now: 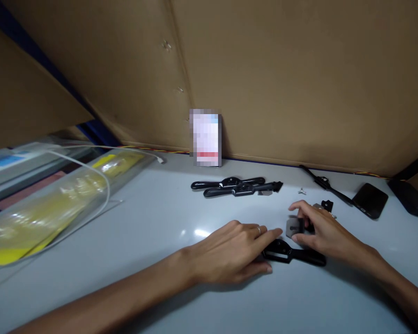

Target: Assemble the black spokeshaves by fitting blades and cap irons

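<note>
A black two-handled tool (307, 257) lies near the front of the grey table. Over its left end rests my left hand (238, 248), wearing a ring, with its fingers extended to the right; whether they grip the covered handle is hidden. My right hand (316, 225) is just above the tool's right handle, its thumb and fingers around a flat grey slotted metal plate (293, 228). Small black and silver parts (327, 205) lie behind the right hand, partly covered by it.
Two similar black tools (226, 190) lie further back, near a small winged screw (302, 191). Another tool (325, 183) and a black phone (371, 200) are at right. A lit screen (207, 139) leans on the cardboard wall. Yellow plastic packaging (55, 213) and a white cable (106, 185) lie left.
</note>
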### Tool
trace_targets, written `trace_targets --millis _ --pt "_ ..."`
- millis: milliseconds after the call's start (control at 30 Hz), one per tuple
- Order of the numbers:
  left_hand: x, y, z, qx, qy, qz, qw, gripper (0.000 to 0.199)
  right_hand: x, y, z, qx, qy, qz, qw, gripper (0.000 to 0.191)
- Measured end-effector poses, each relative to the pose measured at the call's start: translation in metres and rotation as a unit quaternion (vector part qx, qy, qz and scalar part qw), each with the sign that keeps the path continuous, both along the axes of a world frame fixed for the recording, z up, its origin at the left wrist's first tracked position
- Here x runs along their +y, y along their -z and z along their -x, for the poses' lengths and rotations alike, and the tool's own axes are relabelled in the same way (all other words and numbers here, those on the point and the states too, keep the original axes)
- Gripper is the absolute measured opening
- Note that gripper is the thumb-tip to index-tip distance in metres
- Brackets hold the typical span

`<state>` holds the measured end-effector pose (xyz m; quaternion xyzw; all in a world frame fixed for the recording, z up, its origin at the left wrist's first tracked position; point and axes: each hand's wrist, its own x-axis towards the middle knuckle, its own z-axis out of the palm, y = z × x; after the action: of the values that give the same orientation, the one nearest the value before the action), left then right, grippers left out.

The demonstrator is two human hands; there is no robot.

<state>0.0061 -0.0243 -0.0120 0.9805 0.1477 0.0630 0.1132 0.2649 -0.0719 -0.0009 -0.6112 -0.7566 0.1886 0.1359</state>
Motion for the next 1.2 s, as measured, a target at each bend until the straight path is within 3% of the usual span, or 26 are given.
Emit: trace_targets --millis 100,233,367,467,600,733,967,1200 --pt "0.002 0.000 0.003 -0.008 -0.012 0.034 0.999 0.044 0.002 0.002 0.000 0.021 -0.013 -0.038 0.999 0.028" --pt "0.002 -0.003 0.004 0.006 -0.022 0.055 0.998 0.027 0.005 -0.005 0.000 0.121 0.065 -0.045 0.989 0.022" --pt "0.004 -0.002 0.005 0.011 -0.019 0.061 0.998 0.028 0.000 -0.011 0.009 0.325 0.096 0.056 0.939 0.023" --pt "0.005 0.001 0.005 0.007 -0.019 0.048 0.999 0.019 -0.005 -0.008 0.021 0.387 0.087 0.098 0.913 0.023" --pt "0.007 0.006 0.004 0.007 -0.003 0.011 1.000 0.014 -0.006 0.004 0.031 0.369 0.068 0.108 0.921 0.017" --pt "0.006 0.006 0.003 -0.003 0.007 0.000 1.000 0.013 -0.004 0.010 0.030 0.315 0.060 0.071 0.945 0.012" --pt "0.005 0.005 0.001 -0.006 0.000 -0.006 1.000 0.012 -0.004 0.013 0.029 0.259 0.025 0.031 0.965 0.011" --pt "0.004 0.005 0.000 0.000 -0.030 0.015 0.999 0.008 -0.005 0.011 0.030 0.228 0.008 0.036 0.973 0.012"
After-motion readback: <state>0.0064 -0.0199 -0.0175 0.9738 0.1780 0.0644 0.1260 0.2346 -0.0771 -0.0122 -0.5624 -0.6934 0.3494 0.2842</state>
